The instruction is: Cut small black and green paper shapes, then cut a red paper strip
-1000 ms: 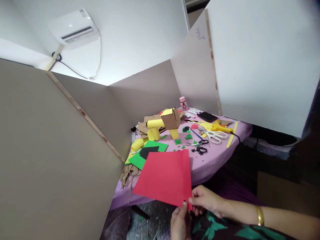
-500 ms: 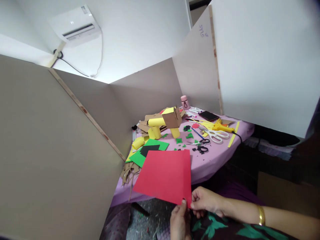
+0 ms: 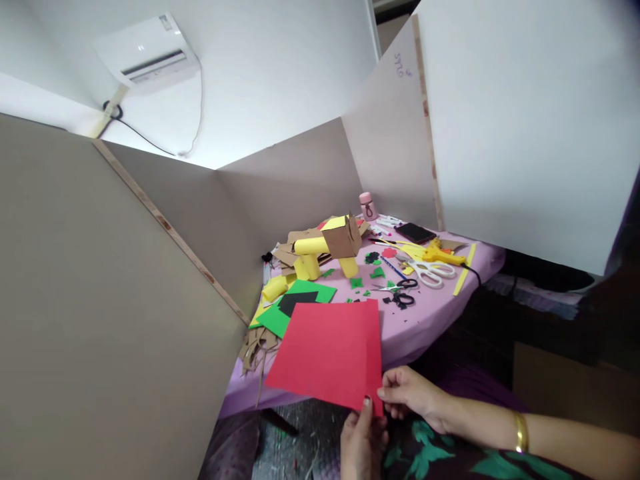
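A large red sheet of paper (image 3: 320,353) is held over the near edge of the table, with a fold line and narrow strip along its right side. My left hand (image 3: 361,437) grips its bottom edge, thumb on top and fingers underneath. At the lower right corner, my right hand (image 3: 404,393) pinches the paper's edge between thumb and fingers. Beyond the red sheet lie green sheets (image 3: 273,321) with a black piece (image 3: 297,303) on them. Farther back stands a shape made of yellow rolls (image 3: 311,247) and a brown cardboard box (image 3: 343,240).
Black-handled scissors (image 3: 404,299), white-handled scissors (image 3: 433,273), a yellow glue gun (image 3: 439,253) and a dark phone (image 3: 415,232) lie on the pink tablecloth (image 3: 415,333). Green scraps are scattered among them. A pink bottle (image 3: 368,207) stands at the back. Tall partitions (image 3: 290,173) enclose the table.
My right hand has shifted slightly upward along the red paper's right edge. My left hand keeps its grip, and the view has moved a little.
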The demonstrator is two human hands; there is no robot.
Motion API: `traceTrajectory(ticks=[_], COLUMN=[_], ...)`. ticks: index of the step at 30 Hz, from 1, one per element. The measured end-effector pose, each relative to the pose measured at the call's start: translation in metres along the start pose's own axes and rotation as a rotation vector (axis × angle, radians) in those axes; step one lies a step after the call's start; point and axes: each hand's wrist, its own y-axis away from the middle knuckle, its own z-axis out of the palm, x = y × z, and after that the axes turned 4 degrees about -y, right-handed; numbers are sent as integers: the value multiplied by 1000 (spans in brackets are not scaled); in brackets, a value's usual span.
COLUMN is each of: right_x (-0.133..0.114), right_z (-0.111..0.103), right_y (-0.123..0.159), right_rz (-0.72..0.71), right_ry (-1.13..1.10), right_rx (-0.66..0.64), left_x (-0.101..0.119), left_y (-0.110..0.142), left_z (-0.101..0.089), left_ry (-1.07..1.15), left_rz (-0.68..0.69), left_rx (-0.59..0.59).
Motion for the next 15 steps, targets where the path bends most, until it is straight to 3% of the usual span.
traceTrajectory(ticks=[9,15], right_x=[3,-13], right_z=[-6,-16], right_y=[-11,-20], right_rz=[25,10], right_ry=[9,7], right_rx=[58,102], left_x=[8,13], left_y=[6,14], left_z=[-2,-13], left_ry=[-121,-203], left_rz=[10,13], left_rx=[-97,-106])
